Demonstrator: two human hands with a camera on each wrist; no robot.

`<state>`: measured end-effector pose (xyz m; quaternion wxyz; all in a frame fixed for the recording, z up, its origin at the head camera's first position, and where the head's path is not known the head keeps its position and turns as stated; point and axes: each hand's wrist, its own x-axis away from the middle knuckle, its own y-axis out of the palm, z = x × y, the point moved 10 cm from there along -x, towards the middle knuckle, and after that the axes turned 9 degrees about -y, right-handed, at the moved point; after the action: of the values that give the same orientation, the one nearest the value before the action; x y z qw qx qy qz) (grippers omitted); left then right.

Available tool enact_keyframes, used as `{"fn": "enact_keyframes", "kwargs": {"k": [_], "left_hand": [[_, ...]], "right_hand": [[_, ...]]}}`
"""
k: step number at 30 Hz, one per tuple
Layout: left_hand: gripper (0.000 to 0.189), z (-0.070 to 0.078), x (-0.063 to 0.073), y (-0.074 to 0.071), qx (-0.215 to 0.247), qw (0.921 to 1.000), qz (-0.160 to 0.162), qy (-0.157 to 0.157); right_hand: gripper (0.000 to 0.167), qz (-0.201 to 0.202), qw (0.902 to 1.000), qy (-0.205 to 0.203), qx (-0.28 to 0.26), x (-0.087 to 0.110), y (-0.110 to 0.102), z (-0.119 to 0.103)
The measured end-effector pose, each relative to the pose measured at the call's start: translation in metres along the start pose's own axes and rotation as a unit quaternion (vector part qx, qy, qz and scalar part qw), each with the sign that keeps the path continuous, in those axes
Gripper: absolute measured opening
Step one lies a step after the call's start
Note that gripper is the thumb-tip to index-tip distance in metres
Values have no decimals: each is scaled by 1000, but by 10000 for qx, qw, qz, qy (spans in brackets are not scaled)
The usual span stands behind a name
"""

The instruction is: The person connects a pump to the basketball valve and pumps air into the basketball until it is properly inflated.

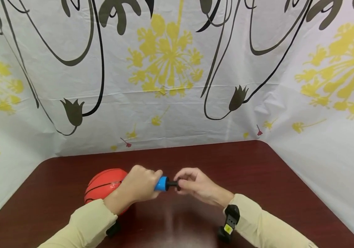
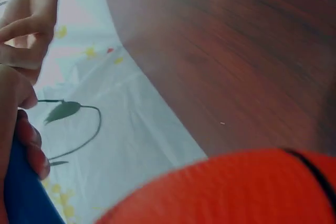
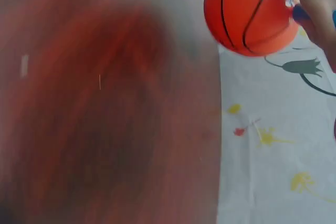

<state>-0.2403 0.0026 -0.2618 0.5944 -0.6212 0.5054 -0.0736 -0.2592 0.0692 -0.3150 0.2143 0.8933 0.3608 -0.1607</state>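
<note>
My left hand grips the blue barrel of a small hand pump. The pump's black rod sticks out to the right, and my right hand holds the black handle at its end between thumb and fingers. Left of and partly behind the left hand is an orange-red basketball with black seams. In the right wrist view, the pump's dark end meets the side of the basketball. Along the bottom of the left wrist view the basketball shows large, with the blue barrel at the left edge.
A dark red-brown table with rounded far corners lies under the hands. Behind it and at both sides hangs a white cloth printed with yellow flowers and dark stems. A black strap with a device sits on the right wrist.
</note>
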Motion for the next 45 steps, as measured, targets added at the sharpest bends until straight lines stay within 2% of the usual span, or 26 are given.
{"fn": "enact_keyframes", "kwargs": {"k": [2, 5, 9, 12, 15, 18, 21, 24, 27, 32, 34, 36, 38, 41, 43, 45], "left_hand": [[33, -3, 2, 0, 36, 10000, 75, 42], [33, -8, 5, -5, 31, 9993, 324, 156], [35, -15, 10, -14, -95, 9975, 660, 233], [35, -13, 10, -16, -134, 9971, 688, 292], [33, -6, 8, -13, -82, 9986, 460, 238], [31, 1, 5, -11, 4, 9998, 208, 35], [29, 5, 2, -10, 35, 9999, 134, -80], [29, 7, 3, -9, 8, 9999, 142, 18], [31, 2, 10, -11, 24, 9998, 165, 134], [35, -10, 19, -17, 120, 9988, 460, 155], [36, -11, 19, -17, 142, 9985, 513, 155], [35, -10, 16, -15, 109, 9991, 384, 107], [35, -7, 10, -13, 38, 9998, 216, -19], [34, -1, 0, -8, -110, 9999, -31, -121], [34, 3, -3, -6, -113, 9999, -48, -122], [33, 5, -2, -4, -80, 10000, 25, -22]], "right_hand": [[13, -116, 9999, 103, 16, 2, -1, -7], [14, -615, 9974, 134, -363, 11, -1, -24], [18, -1313, 9866, -61, -969, 25, -2, -48], [19, -1548, 9810, -389, -1105, 28, -2, -53], [17, -1464, 9821, -697, -961, 20, 2, -42], [15, -1118, 9884, -761, -694, 9, 9, -23], [14, -709, 9954, -499, -407, 3, 11, -8], [12, -555, 9984, -27, -105, 7, 8, -6], [14, -833, 9963, 199, -98, 20, 4, -20], [18, -1537, 9850, -142, -767, 35, 2, -48], [18, -1642, 9816, -299, -924, 34, 4, -49], [17, -1628, 9804, -394, -1039, 29, 7, -40], [16, -1447, 9822, -470, -1105, 21, 9, -27], [14, -920, 9894, -359, -1060, 9, 11, -5], [12, -480, 9955, -213, -791, 5, 8, 3], [11, -246, 9984, 56, -513, 4, 6, 4]]}}
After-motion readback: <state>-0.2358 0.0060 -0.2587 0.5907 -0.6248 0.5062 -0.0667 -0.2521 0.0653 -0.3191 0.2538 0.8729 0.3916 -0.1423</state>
